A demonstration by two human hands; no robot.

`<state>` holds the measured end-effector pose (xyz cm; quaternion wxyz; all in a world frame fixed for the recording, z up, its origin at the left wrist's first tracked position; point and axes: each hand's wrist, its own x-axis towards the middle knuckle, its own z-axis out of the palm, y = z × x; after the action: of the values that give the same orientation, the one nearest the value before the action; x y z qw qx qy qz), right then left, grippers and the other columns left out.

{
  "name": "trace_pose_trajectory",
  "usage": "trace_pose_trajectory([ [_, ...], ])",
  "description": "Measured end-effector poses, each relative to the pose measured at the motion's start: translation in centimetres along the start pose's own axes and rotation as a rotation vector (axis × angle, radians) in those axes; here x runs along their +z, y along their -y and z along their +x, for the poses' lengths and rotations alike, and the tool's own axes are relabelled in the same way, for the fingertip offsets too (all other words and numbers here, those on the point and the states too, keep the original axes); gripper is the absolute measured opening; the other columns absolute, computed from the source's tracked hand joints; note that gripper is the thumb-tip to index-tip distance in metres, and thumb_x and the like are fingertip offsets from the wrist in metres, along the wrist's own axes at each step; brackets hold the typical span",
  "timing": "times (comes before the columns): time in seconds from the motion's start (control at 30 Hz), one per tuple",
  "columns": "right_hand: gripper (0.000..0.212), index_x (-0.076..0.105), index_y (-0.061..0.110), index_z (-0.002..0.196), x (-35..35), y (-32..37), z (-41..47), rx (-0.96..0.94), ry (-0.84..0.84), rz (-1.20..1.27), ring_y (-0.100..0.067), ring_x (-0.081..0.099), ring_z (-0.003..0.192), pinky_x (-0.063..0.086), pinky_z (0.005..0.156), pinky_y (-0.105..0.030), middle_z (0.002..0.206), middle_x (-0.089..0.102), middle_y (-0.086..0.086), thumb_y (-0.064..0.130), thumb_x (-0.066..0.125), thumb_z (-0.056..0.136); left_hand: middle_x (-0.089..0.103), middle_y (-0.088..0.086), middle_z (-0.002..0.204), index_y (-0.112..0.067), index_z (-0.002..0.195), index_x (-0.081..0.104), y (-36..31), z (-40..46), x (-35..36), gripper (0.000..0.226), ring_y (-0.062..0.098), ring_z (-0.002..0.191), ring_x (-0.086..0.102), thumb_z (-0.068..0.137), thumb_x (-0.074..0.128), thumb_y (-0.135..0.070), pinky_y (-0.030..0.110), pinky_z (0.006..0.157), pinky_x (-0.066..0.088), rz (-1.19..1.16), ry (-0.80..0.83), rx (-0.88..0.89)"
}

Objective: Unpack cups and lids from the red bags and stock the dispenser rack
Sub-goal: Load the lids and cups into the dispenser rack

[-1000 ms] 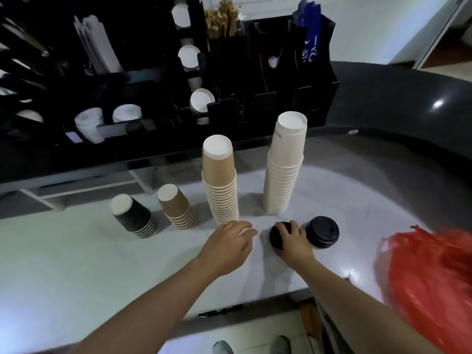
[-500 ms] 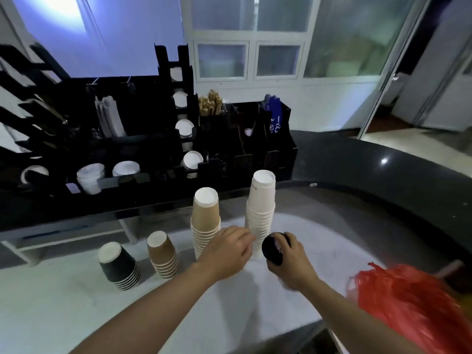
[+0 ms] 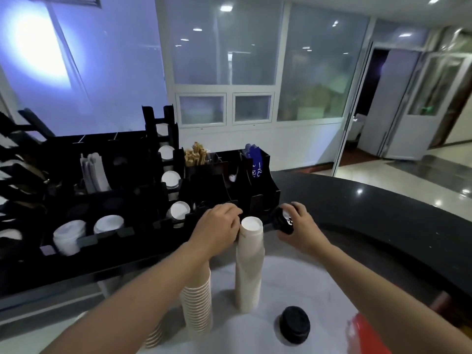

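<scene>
My right hand (image 3: 300, 226) grips a stack of black lids (image 3: 283, 221), lifted up in front of the black dispenser rack (image 3: 263, 198). My left hand (image 3: 217, 228) is raised beside the top of the tall white cup stack (image 3: 249, 264); its fingers are curled, and whether it touches the stack or holds anything is hidden. A brown cup stack (image 3: 198, 305) stands under my left forearm. Another black lid stack (image 3: 294, 324) sits on the white counter. The corner of a red bag (image 3: 367, 335) shows at the lower right.
The rack holds white lids (image 3: 180, 210), white cups (image 3: 67, 236), wooden stirrers (image 3: 195, 155) and blue packets (image 3: 255, 164). A dark curved countertop (image 3: 370, 218) runs behind to the right. A short brown cup stack (image 3: 154, 335) lies at the lower left.
Both hands rose from the counter toward the rack. My right hand lifted one black lid stack off the counter; the other stayed. The view tilted upward.
</scene>
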<state>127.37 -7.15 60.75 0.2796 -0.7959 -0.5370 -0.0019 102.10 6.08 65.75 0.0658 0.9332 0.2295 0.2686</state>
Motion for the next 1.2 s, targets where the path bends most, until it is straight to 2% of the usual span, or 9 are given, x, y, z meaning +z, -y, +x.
trace_pose_trajectory([
  [0.2, 0.075, 0.033, 0.052, 0.135, -0.4, 0.9, 9.7, -0.182, 0.032, 0.025, -0.029, 0.055, 0.116, 0.055, 0.096, -0.040, 0.143, 0.025, 0.003, 0.040, 0.079, 0.077, 0.032, -0.006, 0.162, -0.023, 0.154, 0.038, 4.2, 4.8, 0.5, 0.048, 0.018, 0.147, 0.030, 0.107, 0.032, -0.030, 0.038, 0.118, 0.028, 0.170, 0.328, -0.109],
  [0.33, 0.079, 0.033, 0.042, 0.143, 1.6, 1.8, 15.2, -0.311, 0.114, -0.061, -0.029, 0.056, 0.117, 0.053, 0.096, -0.034, 0.146, 0.023, -0.001, 0.041, 0.079, 0.079, 0.012, -0.005, 0.169, -0.022, 0.161, 0.018, 6.0, 6.7, 2.4, 0.059, 0.019, 0.154, 0.013, 0.104, 0.034, -0.025, 0.042, 0.123, 0.022, 0.216, 0.523, -0.184],
  [0.57, 0.081, 0.031, 0.031, 0.148, 5.4, 1.9, 21.5, -0.440, 0.247, -0.212, -0.035, 0.053, 0.120, 0.051, 0.099, -0.040, 0.146, 0.029, -0.011, 0.043, 0.076, 0.082, -0.007, -0.004, 0.170, -0.020, 0.162, 0.000, 7.5, 8.9, 4.7, 0.070, 0.019, 0.156, -0.001, 0.102, 0.036, -0.025, 0.047, 0.124, 0.017, 0.338, 0.727, -0.234],
  [0.67, 0.080, 0.033, 0.030, 0.147, 6.8, 2.0, 23.2, -0.478, 0.248, -0.249, -0.039, 0.054, 0.118, 0.047, 0.104, -0.045, 0.143, 0.034, -0.011, 0.047, 0.074, 0.081, -0.007, -0.003, 0.170, -0.019, 0.162, 0.000, 7.7, 9.1, 5.3, 0.071, 0.020, 0.156, -0.001, 0.101, 0.037, -0.026, 0.048, 0.123, 0.018, 0.355, 0.754, -0.248],
  [0.77, 0.077, 0.035, 0.032, 0.146, 8.1, 1.5, 24.2, -0.539, 0.287, -0.384, -0.034, 0.046, 0.132, 0.021, 0.121, -0.048, 0.143, 0.043, -0.010, 0.053, 0.069, 0.081, -0.006, -0.003, 0.170, -0.018, 0.162, 0.001, 7.9, 9.1, 5.7, 0.072, 0.020, 0.156, -0.001, 0.100, 0.039, -0.025, 0.048, 0.123, 0.018, 0.359, 0.752, -0.246],
  [0.83, 0.076, 0.035, 0.033, 0.147, 8.7, 1.0, 24.3, -0.544, 0.321, -0.440, -0.030, 0.039, 0.140, 0.011, 0.123, -0.050, 0.147, 0.045, -0.008, 0.057, 0.067, 0.082, -0.005, -0.002, 0.170, -0.017, 0.162, 0.003, 8.0, 9.2, 5.9, 0.072, 0.019, 0.156, -0.001, 0.100, 0.039, -0.025, 0.047, 0.123, 0.018, 0.368, 0.741, -0.235],
  [0.93, 0.075, 0.034, 0.031, 0.151, 9.7, 0.6, 23.4, -0.543, 0.397, -0.536, -0.026, 0.032, 0.145, 0.008, 0.123, -0.053, 0.151, 0.046, -0.002, 0.058, 0.063, 0.087, -0.003, -0.002, 0.170, -0.017, 0.162, 0.004, 8.1, 9.3, 6.0, 0.071, 0.019, 0.156, -0.001, 0.100, 0.039, -0.025, 0.046, 0.124, 0.016, 0.361, 0.738, -0.233],
  [1.07, 0.065, 0.039, 0.031, 0.151, 10.8, 0.6, 22.3, -0.523, 0.457, -0.648, -0.025, 0.038, 0.140, 0.004, 0.120, -0.061, 0.144, 0.055, 0.004, 0.057, 0.056, 0.093, 0.000, -0.001, 0.170, -0.017, 0.162, 0.007, 8.4, 9.4, 6.3, 0.071, 0.019, 0.156, 0.000, 0.100, 0.040, -0.024, 0.046, 0.124, 0.016, 0.348, 0.726, -0.224],
  [1.2, 0.066, 0.033, 0.031, 0.155, 10.1, 0.7, 22.1, -0.545, 0.504, -0.649, -0.026, 0.030, 0.146, 0.000, 0.119, -0.066, 0.153, 0.045, 0.004, 0.054, 0.052, 0.096, 0.001, -0.002, 0.170, -0.018, 0.161, 0.009, 8.4, 9.6, 6.1, 0.068, 0.019, 0.156, 0.000, 0.100, 0.039, -0.025, 0.047, 0.124, 0.015, 0.330, 0.740, -0.228],
])
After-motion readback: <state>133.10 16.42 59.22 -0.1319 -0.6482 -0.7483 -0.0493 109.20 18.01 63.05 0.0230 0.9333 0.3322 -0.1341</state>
